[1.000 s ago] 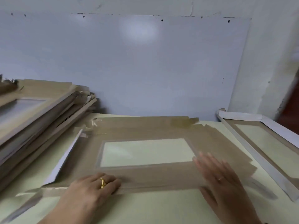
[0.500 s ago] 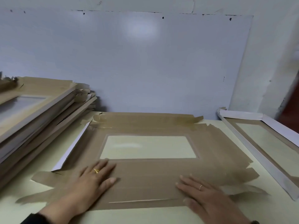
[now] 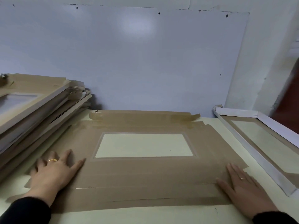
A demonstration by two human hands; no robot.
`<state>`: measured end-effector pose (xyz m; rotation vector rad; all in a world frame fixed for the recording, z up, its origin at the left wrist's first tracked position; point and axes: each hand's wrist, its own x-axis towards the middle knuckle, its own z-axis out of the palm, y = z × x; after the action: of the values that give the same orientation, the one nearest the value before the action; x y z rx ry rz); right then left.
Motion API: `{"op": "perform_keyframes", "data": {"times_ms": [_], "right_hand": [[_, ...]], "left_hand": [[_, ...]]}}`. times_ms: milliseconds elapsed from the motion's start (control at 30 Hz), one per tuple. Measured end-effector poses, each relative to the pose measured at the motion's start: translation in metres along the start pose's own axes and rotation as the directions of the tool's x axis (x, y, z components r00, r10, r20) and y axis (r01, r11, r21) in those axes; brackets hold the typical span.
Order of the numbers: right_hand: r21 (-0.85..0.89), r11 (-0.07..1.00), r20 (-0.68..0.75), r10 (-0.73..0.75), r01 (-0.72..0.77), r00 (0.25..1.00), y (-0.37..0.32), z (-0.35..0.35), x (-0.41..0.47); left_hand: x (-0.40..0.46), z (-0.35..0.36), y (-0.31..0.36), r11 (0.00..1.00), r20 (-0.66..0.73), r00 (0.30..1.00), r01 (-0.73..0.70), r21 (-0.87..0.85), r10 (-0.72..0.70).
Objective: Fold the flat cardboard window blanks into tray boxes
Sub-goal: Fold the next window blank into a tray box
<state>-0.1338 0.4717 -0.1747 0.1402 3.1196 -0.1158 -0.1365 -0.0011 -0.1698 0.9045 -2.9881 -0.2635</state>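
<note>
Pale green table [image 3: 145, 215] set against a blue-white wall board [image 3: 129, 62]; on it, the work of one fold. At centre lies the flat window blank [image 3: 145, 175], brown side up, its rectangular window [image 3: 144, 145] showing the tabletop through it. Its far flap [image 3: 142, 116] rises slightly along the wall; the near flaps lie level, their score lines running parallel to the table's front edge.

My left hand [image 3: 53, 172] rests palm down on the blank's near left corner, fingers straight and spread apart, pinching nothing. My right hand [image 3: 241, 185] presses the near right corner likewise, fingers straight and slightly apart, thumb pointing inward along a score line.

Step in hand, as I judge it: flattening and squaring the blank before any wall is raised; no near or side flap stands yet, so this box is barely begun. The next move would call for slipping fingertips under the near flap's edge and turning it up along its score, both ends together, lest the long panel buckle or crease off the line.

To my left, touching the blank's edge or just beside it, leans a stack of blanks [image 3: 32, 110]. To my right, apart from the blank, sits a folded tray [image 3: 267, 147] with white raised walls.
</note>
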Motion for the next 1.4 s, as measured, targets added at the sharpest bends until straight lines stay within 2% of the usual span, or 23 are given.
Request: {"op": "perform_keyframes", "data": {"times_ms": [67,133,200,233,300,367,400,433,467,600,733,867,967,1067,1167,1300,1400], "right_hand": [[-0.004,1.000,-0.037,0.016,-0.016,0.999,-0.003,-0.004,-0.004],[-0.031,1.000,-0.078,0.000,-0.002,0.997,-0.006,-0.006,-0.007],[-0.071,0.991,-0.132,-0.119,0.110,0.984,-0.009,-0.013,-0.010],[-0.055,0.978,-0.151,-0.208,0.202,0.966,-0.013,-0.019,-0.015],[-0.011,0.911,-0.182,-0.408,0.413,0.895,-0.027,-0.031,-0.022],[-0.050,0.807,-0.317,-0.571,0.588,0.757,-0.035,-0.034,-0.030],[-0.064,0.769,-0.372,-0.610,0.636,0.700,-0.037,-0.032,-0.031],[-0.054,0.752,-0.376,-0.625,0.657,0.684,-0.037,-0.030,-0.031],[-0.025,0.744,-0.370,-0.627,0.667,0.685,-0.035,-0.028,-0.031],[0.105,0.797,-0.382,-0.519,0.595,0.764,-0.024,-0.025,-0.029],[0.228,0.783,-0.392,-0.471,0.580,0.790,-0.019,-0.024,-0.027],[0.134,0.834,-0.467,-0.422,0.534,0.777,-0.026,-0.024,-0.030],[0.004,0.891,-0.575,-0.370,0.455,0.730,-0.031,-0.020,-0.025],[-0.056,0.916,-0.651,-0.336,0.398,0.680,-0.038,-0.017,-0.017],[-0.085,0.897,-0.651,-0.380,0.434,0.657,-0.059,-0.021,-0.019],[-0.176,0.787,-0.504,-0.588,0.591,0.632,-0.105,-0.018,-0.028],[-0.166,0.747,-0.340,-0.656,0.643,0.674,-0.128,-0.013,-0.029]], "left_hand": [[-0.008,-0.007,0.003,0.999,-0.035,0.999,-0.012,0.043,0.013],[-0.026,-0.014,0.013,0.989,-0.188,0.974,-0.114,0.094,0.130],[-0.048,-0.018,0.025,0.920,-0.362,0.851,-0.390,0.049,0.380],[-0.062,-0.022,0.033,0.838,-0.366,0.780,-0.546,0.000,0.508],[-0.093,-0.022,0.048,0.627,-0.226,0.614,-0.779,-0.017,0.756],[-0.109,-0.012,0.053,0.431,-0.163,0.415,-0.898,0.083,0.895],[-0.113,-0.008,0.053,0.377,-0.137,0.360,-0.918,0.124,0.923],[-0.113,-0.006,0.053,0.353,-0.117,0.339,-0.926,0.132,0.933],[-0.109,-0.004,0.050,0.340,-0.164,0.318,-0.932,0.124,0.934],[-0.098,-0.007,0.048,0.408,-0.358,0.336,-0.901,0.146,0.871],[-0.093,-0.008,0.048,0.455,-0.440,0.355,-0.879,0.145,0.825],[-0.089,-0.012,0.048,0.483,-0.485,0.346,-0.855,0.189,0.803],[-0.092,-0.013,0.055,0.512,-0.469,0.374,-0.833,0.210,0.800],[-0.097,-0.011,0.067,0.600,-0.445,0.477,-0.778,0.187,0.758],[-0.103,-0.010,0.083,0.657,-0.374,0.560,-0.722,0.219,0.740],[-0.112,-0.008,0.101,0.645,-0.269,0.595,-0.747,0.164,0.758],[-0.115,-0.004,0.114,0.676,-0.150,0.660,-0.728,0.114,0.736]]}}
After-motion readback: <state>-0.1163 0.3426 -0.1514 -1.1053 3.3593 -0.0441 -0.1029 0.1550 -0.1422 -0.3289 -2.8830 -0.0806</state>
